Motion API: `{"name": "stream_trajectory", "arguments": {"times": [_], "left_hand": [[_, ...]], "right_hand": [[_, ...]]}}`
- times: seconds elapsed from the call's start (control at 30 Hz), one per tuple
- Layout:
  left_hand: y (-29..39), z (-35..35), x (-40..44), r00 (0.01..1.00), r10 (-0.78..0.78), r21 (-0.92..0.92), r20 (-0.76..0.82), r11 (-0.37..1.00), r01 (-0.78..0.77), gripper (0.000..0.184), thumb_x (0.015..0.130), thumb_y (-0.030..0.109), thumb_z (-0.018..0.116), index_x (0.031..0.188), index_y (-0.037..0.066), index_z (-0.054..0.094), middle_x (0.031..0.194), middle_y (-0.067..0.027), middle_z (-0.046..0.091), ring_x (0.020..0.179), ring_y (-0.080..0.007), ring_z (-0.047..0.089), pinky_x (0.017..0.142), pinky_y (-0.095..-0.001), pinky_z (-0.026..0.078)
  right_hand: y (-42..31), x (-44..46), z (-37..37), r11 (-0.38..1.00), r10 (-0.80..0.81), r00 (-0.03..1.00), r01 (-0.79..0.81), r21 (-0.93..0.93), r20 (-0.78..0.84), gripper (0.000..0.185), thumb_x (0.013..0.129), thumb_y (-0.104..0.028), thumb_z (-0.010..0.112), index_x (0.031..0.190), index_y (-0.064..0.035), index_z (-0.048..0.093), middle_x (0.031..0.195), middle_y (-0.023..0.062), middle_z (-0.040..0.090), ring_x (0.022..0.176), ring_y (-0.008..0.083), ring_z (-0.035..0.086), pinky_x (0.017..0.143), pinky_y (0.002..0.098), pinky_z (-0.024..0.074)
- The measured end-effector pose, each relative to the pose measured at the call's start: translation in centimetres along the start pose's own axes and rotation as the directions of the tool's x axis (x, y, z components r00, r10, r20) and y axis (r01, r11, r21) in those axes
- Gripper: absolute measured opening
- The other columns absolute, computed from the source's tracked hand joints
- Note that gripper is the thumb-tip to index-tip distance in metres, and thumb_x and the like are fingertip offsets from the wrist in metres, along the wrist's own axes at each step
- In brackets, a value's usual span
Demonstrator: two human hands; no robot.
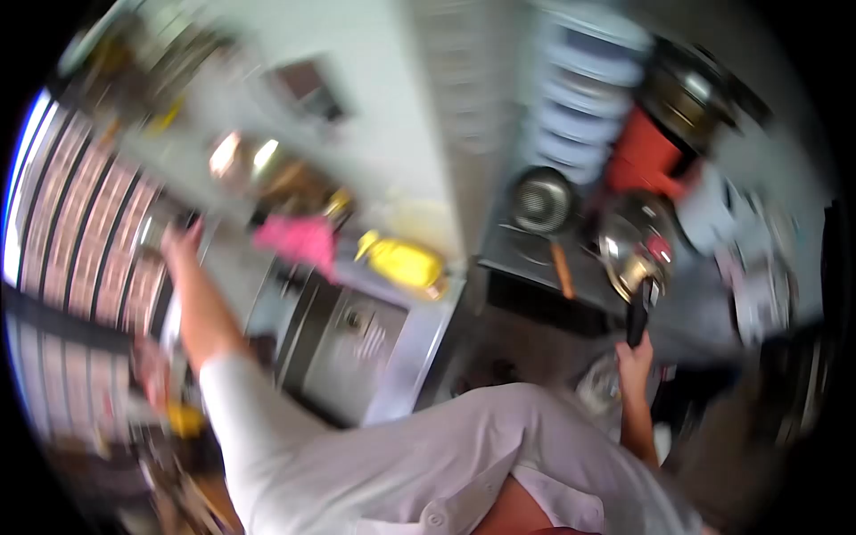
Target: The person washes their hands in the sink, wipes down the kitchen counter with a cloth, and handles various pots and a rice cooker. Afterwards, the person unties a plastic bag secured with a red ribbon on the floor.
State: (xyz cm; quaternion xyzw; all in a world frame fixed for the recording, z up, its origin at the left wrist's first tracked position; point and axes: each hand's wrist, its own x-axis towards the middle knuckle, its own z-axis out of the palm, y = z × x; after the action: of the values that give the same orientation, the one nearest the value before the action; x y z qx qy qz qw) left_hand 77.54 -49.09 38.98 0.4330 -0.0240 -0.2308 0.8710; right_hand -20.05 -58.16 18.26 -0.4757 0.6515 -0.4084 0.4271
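Note:
My right hand [634,358] is closed around the black handle [638,316] of a shiny metal pan [635,241] on the dark counter. Reflections and blur hide what the pan holds. Far out to the left, my left hand [182,239] is raised in front of the barred window, smeared by motion. Its fingers look closed at the edge of a shiny, pale thing [153,227] whose kind I cannot make out. A round perforated strainer [542,200] and an orange-brown handle [563,270] lie left of the pan.
A steel sink [352,348] lies ahead to the left. Behind it are a pink cloth [299,242] and a yellow bottle [403,263]. Stacked pale containers [584,98], a red box [642,156] and a dark lidded pot [691,94] stand behind the pan. White containers [713,209] are at right.

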Motion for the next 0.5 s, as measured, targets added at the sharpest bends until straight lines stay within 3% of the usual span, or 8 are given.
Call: {"name": "stream_trajectory", "arguments": {"times": [0.03,0.07,0.1,0.17,0.23,0.27,0.4,0.5], "left_hand": [[1.3,-2.2,3.1,0.999,0.029,-0.102,-0.032,0.994,-0.032,0.044,0.101,0.027,0.039,0.134,0.001,0.053,0.125,-0.0189,0.062,0.117,-0.0399,0.058,0.095,-0.0600,0.050],[2.8,-4.4,6.0,1.000,0.024,-0.146,0.012,0.989,-0.022,0.044,0.101,0.031,0.042,0.130,0.000,0.055,0.122,-0.0198,0.063,0.110,-0.0394,0.060,0.090,-0.0558,0.052],[3.4,-4.6,4.3,0.987,-0.007,-0.287,-0.160,0.957,-0.039,0.045,0.101,0.038,0.047,0.121,-0.001,0.058,0.109,-0.0186,0.064,0.098,-0.0358,0.061,0.084,-0.0520,0.053],[3.1,-6.4,8.1,0.999,-0.037,-0.462,-0.033,0.887,0.018,0.040,0.099,0.040,0.053,0.098,0.000,0.055,0.081,-0.0119,0.055,0.075,-0.0275,0.056,0.070,-0.0425,0.052],[2.9,-5.9,10.2,0.990,-0.022,-0.659,0.138,0.745,0.109,0.037,0.100,0.032,0.055,0.076,0.005,0.048,0.060,-0.0040,0.044,0.055,-0.0189,0.050,0.058,-0.0331,0.049],[2.7,-5.6,11.2,0.975,0.053,-0.649,0.214,0.754,0.102,0.035,0.097,0.018,0.055,0.067,0.011,0.038,0.054,0.0002,0.035,0.047,-0.0155,0.044,0.049,-0.0300,0.044],[6.2,-5.7,11.2,0.980,-0.195,-0.660,0.038,0.732,0.171,0.017,0.087,0.004,0.057,0.074,0.008,0.048,0.064,-0.0023,0.042,0.057,-0.0177,0.048,0.053,-0.0322,0.046],[9.0,-4.2,9.6,0.935,-0.348,-0.700,-0.074,0.685,0.199,0.013,0.079,-0.007,0.059,0.079,0.005,0.055,0.071,-0.0041,0.047,0.064,-0.0194,0.051,0.056,-0.0338,0.047]], "right_hand": [[-2.8,-1.2,0.7,0.994,0.092,0.996,-0.092,0.063,0.003,0.035,0.074,-0.003,0.064,0.109,0.0002,0.062,0.074,-0.0031,0.051,0.065,0.0087,0.046,0.057,0.0274,0.0390],[-1.2,-0.9,0.8,0.997,-0.036,0.997,0.031,-0.072,-0.072,0.034,0.074,-0.002,0.062,0.108,-0.0007,0.062,0.071,-0.0045,0.047,0.060,0.0076,0.042,0.054,0.0264,0.0363],[-0.9,-0.7,1.1,0.991,-0.040,0.995,0.027,-0.133,-0.094,0.034,0.074,0.000,0.060,0.108,-0.0023,0.062,0.071,-0.0067,0.045,0.058,0.0054,0.040,0.052,0.0238,0.0334],[-1.9,-2.0,1.9,0.993,-0.020,0.995,0.030,0.111,-0.094,0.035,0.073,0.002,0.059,0.107,-0.0025,0.063,0.071,-0.0079,0.045,0.058,0.0033,0.040,0.052,0.0214,0.0317],[-4.2,-3.4,2.5,0.992,0.002,0.990,0.015,0.123,-0.142,0.034,0.073,0.002,0.058,0.106,-0.0021,0.063,0.071,-0.0083,0.045,0.059,0.0026,0.039,0.051,0.0215,0.0314],[-4.4,-3.9,2.3,0.992,0.025,0.989,-0.007,0.123,-0.146,0.033,0.073,0.002,0.058,0.105,-0.0019,0.062,0.071,-0.0085,0.044,0.059,0.0023,0.039,0.051,0.0215,0.0312],[-2.3,-3.4,1.0,0.999,-0.027,0.982,0.035,0.041,-0.188,0.029,0.074,0.002,0.058,0.102,-0.0031,0.060,0.068,-0.0089,0.044,0.055,0.0017,0.039,0.047,0.0218,0.0290],[-3.3,-2.0,0.9,0.995,-0.006,0.983,0.025,0.096,-0.186,0.029,0.075,0.002,0.059,0.103,-0.0034,0.060,0.067,-0.0082,0.045,0.051,0.0028,0.040,0.045,0.0225,0.0287]]}}
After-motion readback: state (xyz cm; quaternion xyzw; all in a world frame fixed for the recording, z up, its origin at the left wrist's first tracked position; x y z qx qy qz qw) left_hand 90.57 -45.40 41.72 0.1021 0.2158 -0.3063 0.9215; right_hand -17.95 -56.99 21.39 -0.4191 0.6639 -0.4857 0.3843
